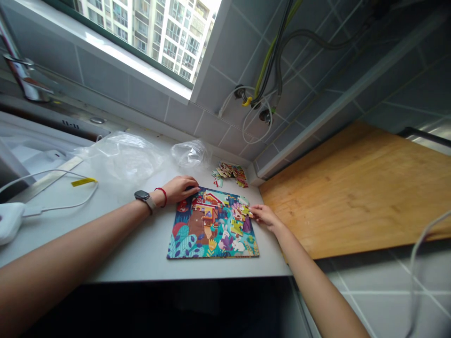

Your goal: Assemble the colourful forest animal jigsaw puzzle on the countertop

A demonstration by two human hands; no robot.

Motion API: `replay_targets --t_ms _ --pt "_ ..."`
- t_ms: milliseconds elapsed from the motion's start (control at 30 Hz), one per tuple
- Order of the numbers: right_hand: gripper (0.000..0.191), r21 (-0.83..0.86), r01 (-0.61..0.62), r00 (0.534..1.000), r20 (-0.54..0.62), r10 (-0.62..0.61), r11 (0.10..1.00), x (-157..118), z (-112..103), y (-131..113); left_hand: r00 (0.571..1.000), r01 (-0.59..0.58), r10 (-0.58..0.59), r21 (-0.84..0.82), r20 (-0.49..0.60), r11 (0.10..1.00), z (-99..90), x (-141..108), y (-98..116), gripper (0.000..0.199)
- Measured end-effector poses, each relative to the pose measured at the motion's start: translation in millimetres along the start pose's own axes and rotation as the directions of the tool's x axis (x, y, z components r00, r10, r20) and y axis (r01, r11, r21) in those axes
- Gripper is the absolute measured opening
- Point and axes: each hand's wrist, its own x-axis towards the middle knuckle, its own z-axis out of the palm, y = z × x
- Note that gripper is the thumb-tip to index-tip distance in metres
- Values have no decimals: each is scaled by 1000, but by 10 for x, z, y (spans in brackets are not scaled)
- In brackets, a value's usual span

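Note:
A colourful jigsaw puzzle with a red-roofed house, white rabbits and plants lies on the white counter, partly filled in. My left hand, with a watch and a red bracelet at the wrist, rests at its top left corner, fingers stretched along the edge. At the right edge, my right hand pinches a small puzzle piece between thumb and fingers, against the picture. Behind the board, a pile of loose puzzle pieces lies near the wall.
Crumpled clear plastic bags lie left of the pile. A wooden board stands close on the right. A white charger with a cable, a tap and a sink edge are at left. Cables hang on the tiled wall.

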Motion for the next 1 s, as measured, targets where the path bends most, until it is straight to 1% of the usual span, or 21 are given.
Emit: replay_targets --t_ms 133,300,400,500,567,667,900,1000 --pt "35 -32 -8 1000 -17 7 999 85 72 37 1000 3 -3 0 10 1000 -2 -2 -9 45" --pt "39 -97 28 998 -48 -33 995 208 98 65 1000 5 -5 -7 10 1000 -2 0 -8 46" --pt "40 -143 82 993 -76 -94 986 269 89 68 1000 5 -5 -8 11 1000 -8 2 -1 45" --pt "47 -193 176 976 -94 -197 965 325 69 34 1000 6 -6 -3 11 1000 -15 2 7 43" --pt "48 -223 237 963 -77 -259 946 361 55 -1 1000 8 -8 0 10 1000 -16 0 7 43" --pt "45 -252 288 953 -22 -303 924 417 33 -54 1000 9 -9 2 4 1000 -6 -2 -3 43" --pt "50 -291 312 950 89 -299 904 553 -12 -185 1000 5 -5 0 7 1000 -6 3 1 42" --pt "54 -309 311 950 112 -290 899 591 -36 -267 1000 4 -4 3 12 1000 -21 4 23 42"
